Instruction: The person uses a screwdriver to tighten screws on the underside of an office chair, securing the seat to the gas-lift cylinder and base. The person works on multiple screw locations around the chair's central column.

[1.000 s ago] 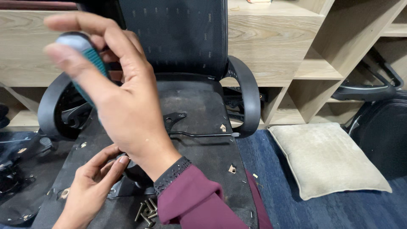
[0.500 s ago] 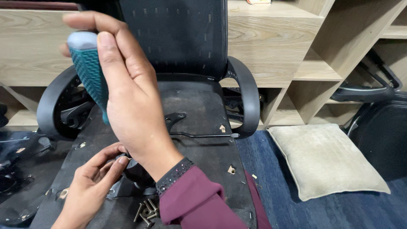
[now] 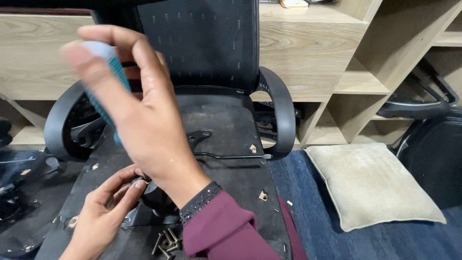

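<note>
Right hand blurred, teal-handled tool tip hidden

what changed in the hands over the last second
The right hand kept its grip on the teal-handled tool and turned it: the handle swung from pointing up-left to nearly upright, now tilted and blurred. The left hand stayed at the dark fitting on the chair seat underside. The loose screws and cushion did not move.

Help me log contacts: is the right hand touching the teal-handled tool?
Touching. The head view shows the right hand with its fingers wrapped around the teal-handled tool.
</note>
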